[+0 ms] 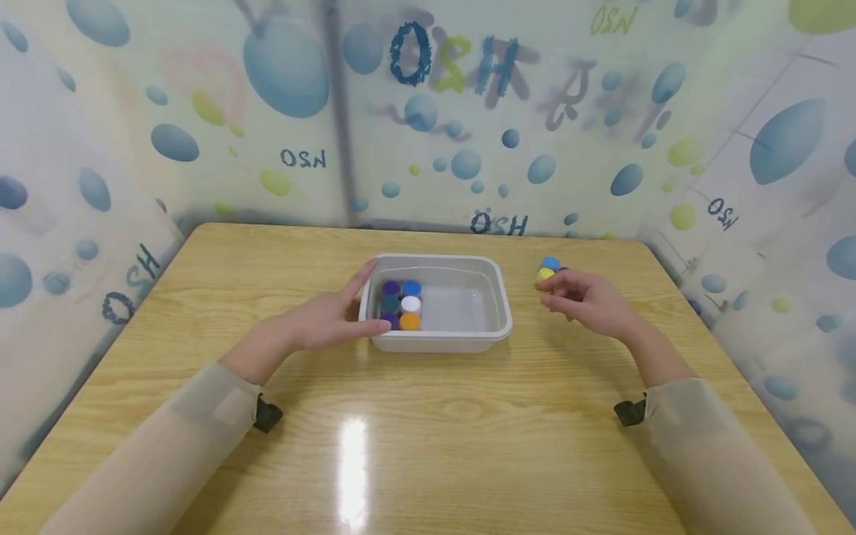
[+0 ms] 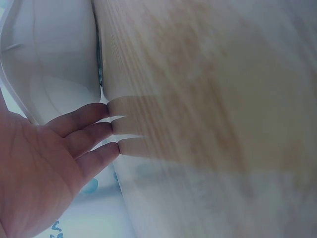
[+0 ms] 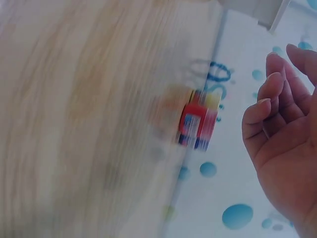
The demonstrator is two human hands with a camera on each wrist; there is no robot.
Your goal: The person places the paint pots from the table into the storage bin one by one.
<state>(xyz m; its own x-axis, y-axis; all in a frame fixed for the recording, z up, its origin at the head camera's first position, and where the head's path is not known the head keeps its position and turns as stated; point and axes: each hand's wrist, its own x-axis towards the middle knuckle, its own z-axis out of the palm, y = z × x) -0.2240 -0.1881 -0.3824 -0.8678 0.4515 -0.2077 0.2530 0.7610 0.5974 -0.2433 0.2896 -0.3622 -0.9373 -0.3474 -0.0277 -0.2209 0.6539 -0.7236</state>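
My left hand (image 1: 322,318) rests on the left end of a pale grey plastic container (image 1: 441,343), its thumb over the front left rim and its index finger at the back left corner. In the left wrist view, the other fingers (image 2: 91,139) lie fairly straight by the container's outer wall. Inside stand several small jars with purple, blue (image 1: 412,287), green, white (image 1: 411,305) and orange (image 1: 410,321) tops. My right hand (image 1: 588,303) hovers by a small jar group with a yellow top (image 1: 545,276) and a blue top (image 1: 550,263). Its fingers are loosely curled around nothing; a red labelled jar (image 3: 192,126) stands apart from them.
A wooden table (image 1: 468,423) carries everything. Behind it and at both sides hang pale curtains (image 1: 468,200) printed with blue and green drops. The container's right half shows its bare floor (image 1: 461,301).
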